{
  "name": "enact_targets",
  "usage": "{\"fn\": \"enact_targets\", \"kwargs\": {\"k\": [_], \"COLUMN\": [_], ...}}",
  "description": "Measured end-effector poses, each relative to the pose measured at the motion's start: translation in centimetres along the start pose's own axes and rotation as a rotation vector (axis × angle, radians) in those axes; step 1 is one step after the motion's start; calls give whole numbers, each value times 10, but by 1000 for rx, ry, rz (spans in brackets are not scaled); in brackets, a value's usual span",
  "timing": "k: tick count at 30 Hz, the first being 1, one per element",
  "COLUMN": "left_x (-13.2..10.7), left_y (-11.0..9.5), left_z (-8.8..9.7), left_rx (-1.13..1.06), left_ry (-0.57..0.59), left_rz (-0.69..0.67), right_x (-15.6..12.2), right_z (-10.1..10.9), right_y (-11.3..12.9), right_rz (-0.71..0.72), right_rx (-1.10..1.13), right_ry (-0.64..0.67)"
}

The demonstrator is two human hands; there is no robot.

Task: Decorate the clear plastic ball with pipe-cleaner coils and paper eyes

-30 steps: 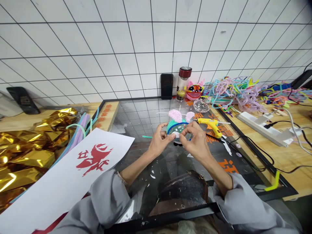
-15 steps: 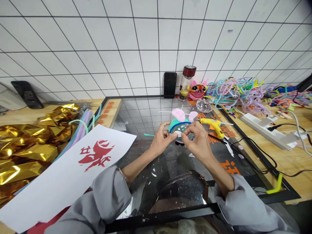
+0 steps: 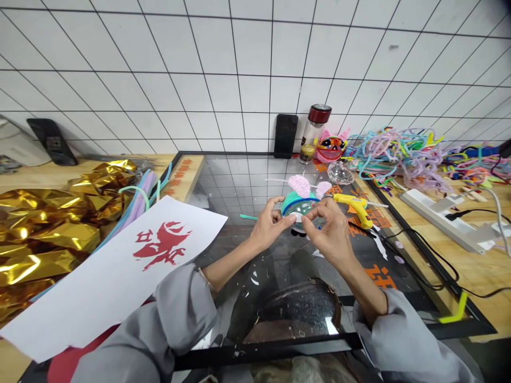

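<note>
Both hands hold a small craft piece (image 3: 300,203) over the glass-topped table (image 3: 239,181): a clear dome wrapped in teal pipe cleaner, with two pink coiled ears on top. My left hand (image 3: 270,226) pinches its left side with thumb and fingers. On the right side my right hand (image 3: 329,230) grips it, fingers curled, pressing a small white piece (image 3: 297,217) on the front. Grey sleeves cover both forearms.
A yellow glue gun (image 3: 353,205) lies just right of the hands. Behind stand a black phone (image 3: 285,135), a red-capped bottle (image 3: 314,132) and a pink mask (image 3: 330,148). Coloured pipe cleaners (image 3: 403,154) and a power strip (image 3: 443,223) lie right; white paper (image 3: 115,271) and gold foil (image 3: 43,223) left.
The view has shifted slightly, so everything sits a little further right. Both hands keep their grip on the craft piece, with only small finger movements.
</note>
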State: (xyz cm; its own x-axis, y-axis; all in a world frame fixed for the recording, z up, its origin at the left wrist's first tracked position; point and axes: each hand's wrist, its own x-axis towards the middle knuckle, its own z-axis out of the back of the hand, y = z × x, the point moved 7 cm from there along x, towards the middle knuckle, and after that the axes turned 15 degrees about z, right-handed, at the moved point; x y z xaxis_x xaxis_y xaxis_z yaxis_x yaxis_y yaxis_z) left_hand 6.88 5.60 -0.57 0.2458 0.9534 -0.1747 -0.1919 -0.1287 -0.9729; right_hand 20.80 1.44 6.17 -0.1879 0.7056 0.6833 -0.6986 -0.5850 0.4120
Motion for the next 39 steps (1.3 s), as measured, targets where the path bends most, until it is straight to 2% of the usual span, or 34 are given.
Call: {"fn": "enact_targets", "kwargs": {"k": [28, 39], "left_x": [-1, 0], "left_y": [-1, -3], "left_z": [-2, -2], "left_rx": [-66, -79], "left_ry": [25, 42], "left_rz": [16, 11], "right_x": [1, 1], "right_z": [0, 1], "right_y": [1, -2], "right_rz": [37, 4], "right_rx": [-20, 13], "right_ry": [-32, -34]}}
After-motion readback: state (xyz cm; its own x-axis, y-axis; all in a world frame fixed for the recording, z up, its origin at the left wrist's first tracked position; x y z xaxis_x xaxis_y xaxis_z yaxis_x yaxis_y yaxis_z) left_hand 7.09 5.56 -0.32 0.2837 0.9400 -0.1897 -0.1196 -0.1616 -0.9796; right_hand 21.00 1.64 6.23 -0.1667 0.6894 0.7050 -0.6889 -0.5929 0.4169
